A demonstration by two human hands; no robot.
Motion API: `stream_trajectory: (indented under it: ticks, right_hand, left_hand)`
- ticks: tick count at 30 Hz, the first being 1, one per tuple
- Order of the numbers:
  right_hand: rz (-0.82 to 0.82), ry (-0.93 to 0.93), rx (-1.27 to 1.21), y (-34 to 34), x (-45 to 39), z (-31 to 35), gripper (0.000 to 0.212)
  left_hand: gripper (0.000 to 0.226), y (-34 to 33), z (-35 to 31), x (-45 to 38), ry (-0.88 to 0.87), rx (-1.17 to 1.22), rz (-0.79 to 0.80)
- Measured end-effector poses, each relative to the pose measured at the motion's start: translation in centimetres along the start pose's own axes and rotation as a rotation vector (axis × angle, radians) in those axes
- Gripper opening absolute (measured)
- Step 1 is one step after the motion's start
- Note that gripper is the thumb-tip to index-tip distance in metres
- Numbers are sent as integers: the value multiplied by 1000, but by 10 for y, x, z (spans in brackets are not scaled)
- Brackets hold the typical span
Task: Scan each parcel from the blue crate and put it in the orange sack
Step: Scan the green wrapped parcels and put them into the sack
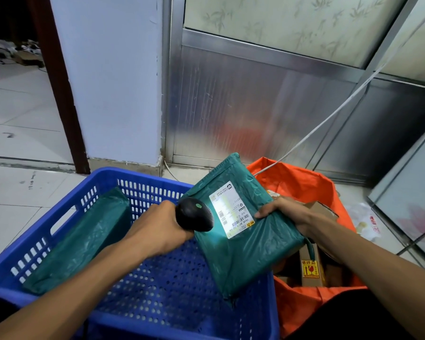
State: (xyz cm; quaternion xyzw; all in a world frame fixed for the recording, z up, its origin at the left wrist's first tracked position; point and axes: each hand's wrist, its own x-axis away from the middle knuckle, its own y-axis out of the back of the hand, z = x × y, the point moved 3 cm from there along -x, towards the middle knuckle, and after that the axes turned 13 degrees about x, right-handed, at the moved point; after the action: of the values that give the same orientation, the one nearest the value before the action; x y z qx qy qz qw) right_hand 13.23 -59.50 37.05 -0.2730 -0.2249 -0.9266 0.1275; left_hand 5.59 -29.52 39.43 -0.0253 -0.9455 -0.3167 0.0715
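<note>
A thin white cable [329, 119] slants over the orange fabric sack [302, 187] at 3 o'clock, cardboard boxes [312, 268] inside. The blue perforated plastic crate [157, 278] keeps one green plastic mailer [84, 236] at 9 o'clock. The left hand [157, 231] grips a black handheld scanner [194, 214]; the right hand [285, 212] pinches the labelled green parcel [243, 236].

A single wide-angle camera sits on the person's head and looks forward and steeply down. Both forearms enter from the bottom edge and reach toward the middle, where the left hand [157, 231] and right hand [284, 212] meet close to the lens. The blue crate [138, 176] fills the lower left, cut off by the bottom edge; the orange sack [299, 182] lies lower right. Farther ahead the view takes in tiled floor, a pillar and metal panels, whose straight lines bow near the frame's edges.
</note>
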Motion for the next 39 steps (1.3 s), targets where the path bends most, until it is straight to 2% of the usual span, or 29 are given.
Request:
stream_trajectory:
  ticks: [6, 15, 29, 34, 39]
  right_hand:
    - [6, -1, 23, 2, -4, -4, 79]
    - [-11, -1, 49, 1, -6, -3, 81]
    - [21, -5, 131, -5, -10, 1, 76]
    - [23, -2, 135, -5, -10, 2, 66]
    - [34, -20, 140, -5, -12, 0, 70]
  left_hand:
    - [20, 0, -1, 0, -9, 15, -12]
    - [15, -3, 1, -2, -5, 114, 16]
    - [10, -3, 7, -4, 23, 88, 18]
    - [11, -3, 9, -4, 33, 81, 19]
    - [8, -3, 9, -5, 39, 80, 31]
